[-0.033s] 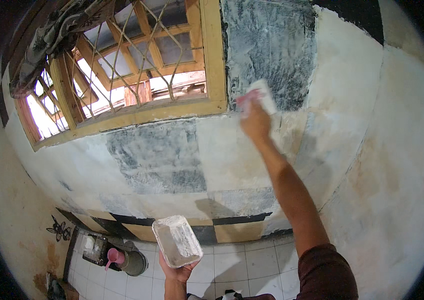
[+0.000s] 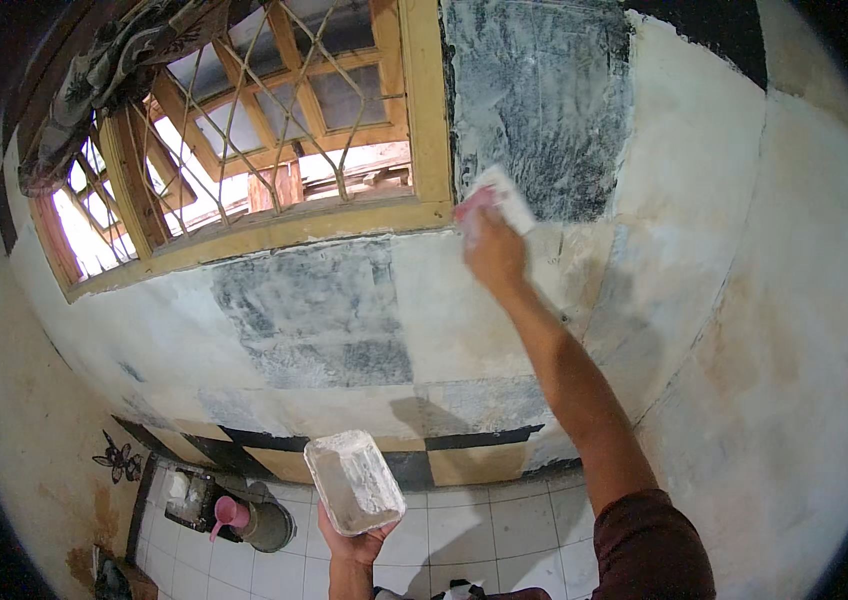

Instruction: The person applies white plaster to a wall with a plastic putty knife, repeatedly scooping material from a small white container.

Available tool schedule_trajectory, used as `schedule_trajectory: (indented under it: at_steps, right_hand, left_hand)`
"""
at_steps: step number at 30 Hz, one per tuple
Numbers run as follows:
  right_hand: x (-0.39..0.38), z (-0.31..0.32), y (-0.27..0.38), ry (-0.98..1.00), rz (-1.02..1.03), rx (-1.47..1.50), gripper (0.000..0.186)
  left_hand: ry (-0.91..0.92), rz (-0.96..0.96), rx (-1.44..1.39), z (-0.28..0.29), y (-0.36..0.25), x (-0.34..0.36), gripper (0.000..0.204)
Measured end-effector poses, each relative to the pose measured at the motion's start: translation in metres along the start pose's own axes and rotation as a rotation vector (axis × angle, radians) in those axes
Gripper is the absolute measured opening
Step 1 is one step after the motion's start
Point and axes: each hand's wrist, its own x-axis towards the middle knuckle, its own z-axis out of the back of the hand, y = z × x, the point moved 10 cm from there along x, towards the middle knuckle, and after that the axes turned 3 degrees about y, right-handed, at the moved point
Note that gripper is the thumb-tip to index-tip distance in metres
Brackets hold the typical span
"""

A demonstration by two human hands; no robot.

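Note:
My right hand (image 2: 494,250) is closed round a white spreader (image 2: 512,200) with pink-red on it, held at the grey patchy wall panel (image 2: 544,100) beside the lower right corner of the yellow window frame (image 2: 429,120). The spreader is slightly blurred. Low in the view, my left hand (image 2: 349,540) grips a white rectangular tray (image 2: 324,465) from beneath, with pale paste smeared inside it.
Window bars and a bunched dark curtain (image 2: 79,110) are at upper left. Checkered dark and cream wall panels (image 2: 474,460) run above the white tiled floor (image 2: 459,525). A grey bucket (image 2: 272,530) with a pink dipper (image 2: 231,512) stands by a black object (image 2: 189,505) at lower left.
My right hand and the spreader have moved left and slightly down, toward the window frame's edge. My left hand and the tray stay in place.

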Motion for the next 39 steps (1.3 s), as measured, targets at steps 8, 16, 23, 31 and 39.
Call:
schedule_trajectory:
  at_steps: [8, 16, 23, 31, 39]
  right_hand:
    - [0.014, 0.137, -0.061, -0.442, -0.231, -0.029, 0.023]
    - [0.057, 0.043, 0.0, 0.004, 0.036, 0.074, 0.026]
    - [0.106, 0.167, -0.009, -0.32, -0.08, -0.094, 0.027]
    - [0.158, 0.113, -0.042, -0.187, -0.043, -0.168, 0.027]
    - [0.166, 0.15, 0.087, -0.163, 0.224, -0.049, 0.035]
  left_hand:
    - [-0.043, -0.058, 0.01, 0.005, -0.014, -0.016, 0.062]
    - [0.04, -0.008, 0.032, -0.007, 0.003, 0.001, 0.061]
    - [0.111, 0.046, -0.004, -0.028, 0.012, 0.004, 0.061]
    - [0.17, -0.011, -0.028, -0.029, 0.004, 0.002, 0.061]
    - [0.108, -0.027, -0.063, -0.01, -0.001, 0.007, 0.066]
